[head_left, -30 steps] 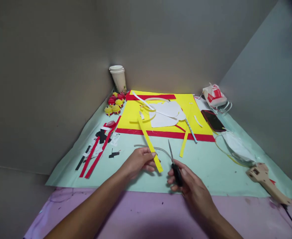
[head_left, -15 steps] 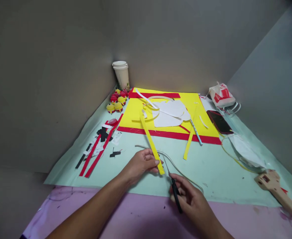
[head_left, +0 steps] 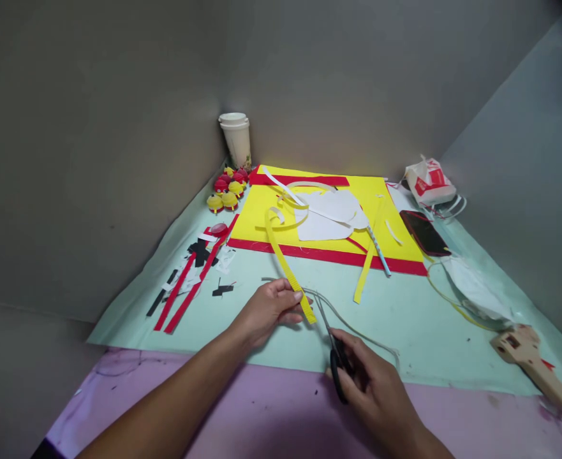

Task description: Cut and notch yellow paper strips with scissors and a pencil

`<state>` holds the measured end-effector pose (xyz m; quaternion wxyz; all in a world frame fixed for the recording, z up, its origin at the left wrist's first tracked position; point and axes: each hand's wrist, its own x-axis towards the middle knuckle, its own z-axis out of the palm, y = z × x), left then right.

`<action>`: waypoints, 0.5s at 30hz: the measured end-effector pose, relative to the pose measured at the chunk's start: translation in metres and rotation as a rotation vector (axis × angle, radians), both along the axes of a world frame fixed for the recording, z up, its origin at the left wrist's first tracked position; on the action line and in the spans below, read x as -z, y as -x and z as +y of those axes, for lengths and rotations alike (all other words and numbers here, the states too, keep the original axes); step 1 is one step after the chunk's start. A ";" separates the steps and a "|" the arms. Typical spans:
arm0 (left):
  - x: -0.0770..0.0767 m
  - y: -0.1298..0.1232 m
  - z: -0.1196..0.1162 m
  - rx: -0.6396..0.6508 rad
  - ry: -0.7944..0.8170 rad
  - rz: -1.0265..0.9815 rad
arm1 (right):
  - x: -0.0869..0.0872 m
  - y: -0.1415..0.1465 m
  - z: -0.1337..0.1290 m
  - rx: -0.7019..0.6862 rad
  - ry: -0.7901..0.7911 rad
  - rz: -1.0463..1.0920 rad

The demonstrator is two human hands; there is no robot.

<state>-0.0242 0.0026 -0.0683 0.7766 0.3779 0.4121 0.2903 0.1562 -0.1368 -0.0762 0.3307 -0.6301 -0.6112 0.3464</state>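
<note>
Nearest, the purple table shows along the front edge of a pale green sheet. Just above that edge, the right hand is closed around the black handles of a pair of scissors, whose blades point away toward the other hand. The left hand pinches a yellow paper strip close to its near end, thumb on top; from there the strip runs away over a yellow sheet and curls at its far end. Whether the blades touch the strip is too fine to tell. A thin cord lies bent across the green sheet beyond the scissors. Far to the right is a beige glue gun, with a white face mask past it; on the left, red strips lie among black scraps. Farther off, the red-edged yellow sheet carries white paper pieces, and a smartphone lies beside its right edge. Small red-and-yellow balls cluster to its left, a red-and-white packet sits at right, and a lidded cup stands by the wall.
</note>
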 end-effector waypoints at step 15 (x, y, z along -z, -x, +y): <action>-0.003 0.001 -0.002 0.022 0.027 -0.068 | -0.001 -0.001 0.002 -0.053 -0.052 -0.093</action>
